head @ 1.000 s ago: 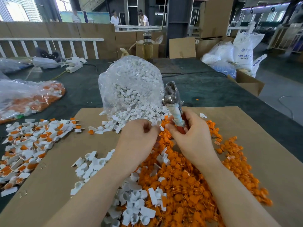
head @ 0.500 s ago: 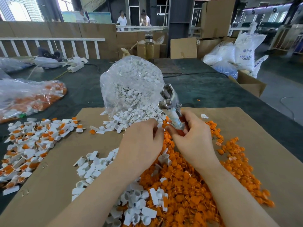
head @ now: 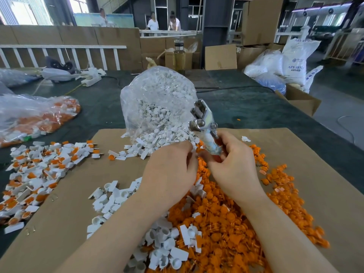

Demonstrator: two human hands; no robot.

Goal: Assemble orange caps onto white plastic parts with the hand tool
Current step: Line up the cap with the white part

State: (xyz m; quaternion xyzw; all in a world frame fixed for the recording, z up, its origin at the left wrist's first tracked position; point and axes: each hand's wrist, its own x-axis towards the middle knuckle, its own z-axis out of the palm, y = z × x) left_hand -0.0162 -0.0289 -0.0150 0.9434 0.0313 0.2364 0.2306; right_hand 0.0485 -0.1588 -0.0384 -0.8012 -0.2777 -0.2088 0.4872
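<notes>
Factory floor: stacked cartons point(head: 260, 18), resin sacks point(head: 295, 60).

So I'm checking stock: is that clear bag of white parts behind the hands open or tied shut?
Open. The clear bag lies with its mouth toward the cardboard sheet, and white parts spill out.

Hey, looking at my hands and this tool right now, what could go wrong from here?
1. Your left hand works right beside the hand tool that your right hand grips; a fingertip might get pinched when it closes.
2. The clear bag of white parts stands open just behind the tool; a bump could spill more.
3. The orange caps and white pieces overlap, so you may grab the wrong one.
</notes>
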